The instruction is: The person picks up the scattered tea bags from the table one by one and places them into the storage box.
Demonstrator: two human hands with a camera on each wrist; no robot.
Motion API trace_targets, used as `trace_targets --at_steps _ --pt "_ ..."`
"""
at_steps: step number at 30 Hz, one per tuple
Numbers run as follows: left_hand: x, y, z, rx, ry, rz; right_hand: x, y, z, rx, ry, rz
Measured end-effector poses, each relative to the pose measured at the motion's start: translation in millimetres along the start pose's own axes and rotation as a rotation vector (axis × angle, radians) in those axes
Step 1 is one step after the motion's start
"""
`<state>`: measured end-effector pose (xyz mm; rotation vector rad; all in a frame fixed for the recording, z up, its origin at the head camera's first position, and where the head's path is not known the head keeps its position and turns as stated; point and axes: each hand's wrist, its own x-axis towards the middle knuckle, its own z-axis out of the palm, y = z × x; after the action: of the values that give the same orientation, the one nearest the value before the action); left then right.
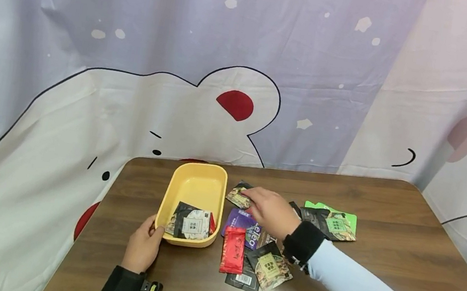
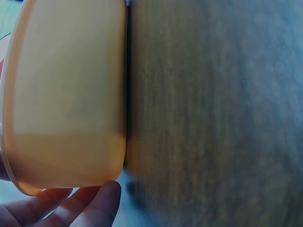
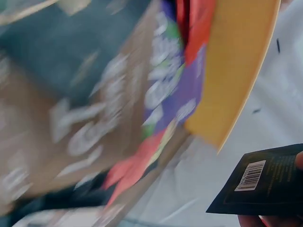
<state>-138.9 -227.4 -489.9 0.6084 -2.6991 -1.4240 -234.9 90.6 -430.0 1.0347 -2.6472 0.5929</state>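
1. Gripping the near left corner of the yellow tub (image 1: 191, 187), the left hand (image 1: 142, 247) curls round its rim; fingertips (image 2: 102, 201) show under the tub's base.
2. Inside the tub, at its near end, lie dark sachets (image 1: 190, 222).
3. Just right of the tub, the right hand (image 1: 269, 211) pinches a small dark packet (image 1: 238, 195), barcode side visible from the wrist view (image 3: 265, 182).
4. Further right of the tub, scattered on the wooden table (image 1: 378, 267): a purple pouch (image 1: 241, 224), a red sachet (image 1: 233, 250), a green-backed packet (image 1: 335, 223).
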Motion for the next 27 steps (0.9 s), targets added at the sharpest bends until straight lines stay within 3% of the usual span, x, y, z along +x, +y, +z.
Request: trace_targets --at_steps 15,27 --pt "-0.2 1.6 -0.7 0.009 0.009 0.008 28 -73 35 0.005 -0.115 -0.196" --pt "0.0 0.8 -0.9 0.02 0.011 0.022 38 -89 44 0.014 -0.142 -0.216"
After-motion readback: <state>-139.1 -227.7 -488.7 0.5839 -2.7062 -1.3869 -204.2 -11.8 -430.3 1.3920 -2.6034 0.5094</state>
